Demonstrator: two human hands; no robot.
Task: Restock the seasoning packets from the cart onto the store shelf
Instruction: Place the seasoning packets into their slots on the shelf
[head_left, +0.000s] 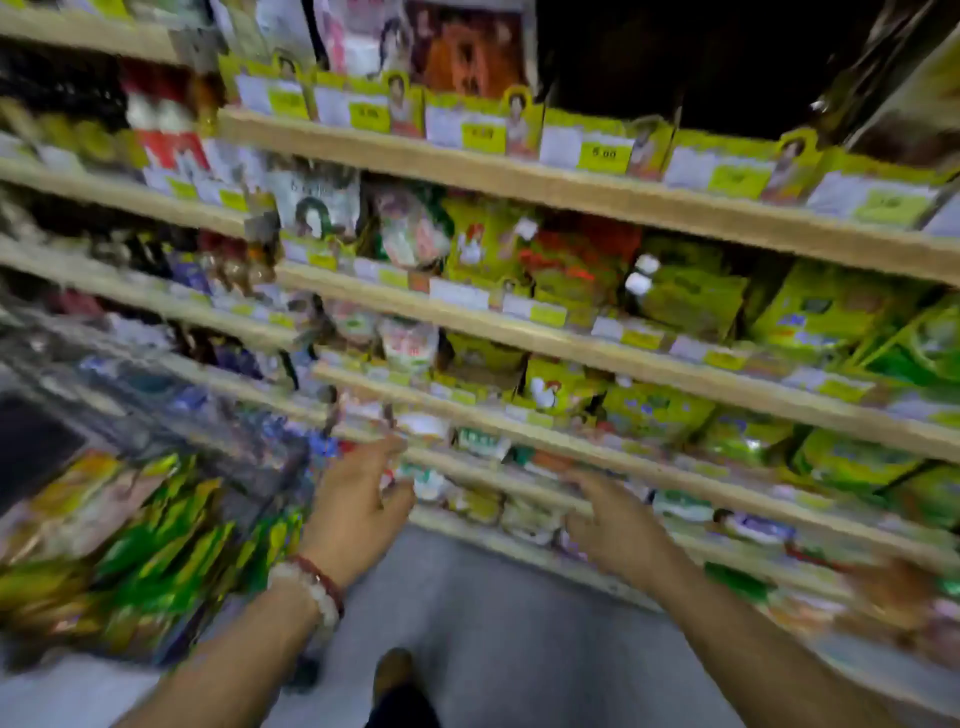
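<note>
Pale wooden shelf boards (571, 192), tiered and edged with yellow-green price tags (605, 153), cross the frame from 10 to 4 o'clock. Green and yellow seasoning packets (150, 540), blurred, are heaped in the cart at 8 o'clock, and more stand on the shelves at 3 o'clock. The left hand (356, 512), bead bracelet (317, 590) at the wrist, and the right hand (618, 525) reach toward a low shelf near 6 o'clock, fingers loose, grasping nothing.

The store shelf (571, 192) is seen ahead and to the right, its boards stacked one above another, with seasoning packets (675, 296) stood along each board. The cart (171, 415) is placed at the left, with packets (156, 540) piled inside it.
</note>
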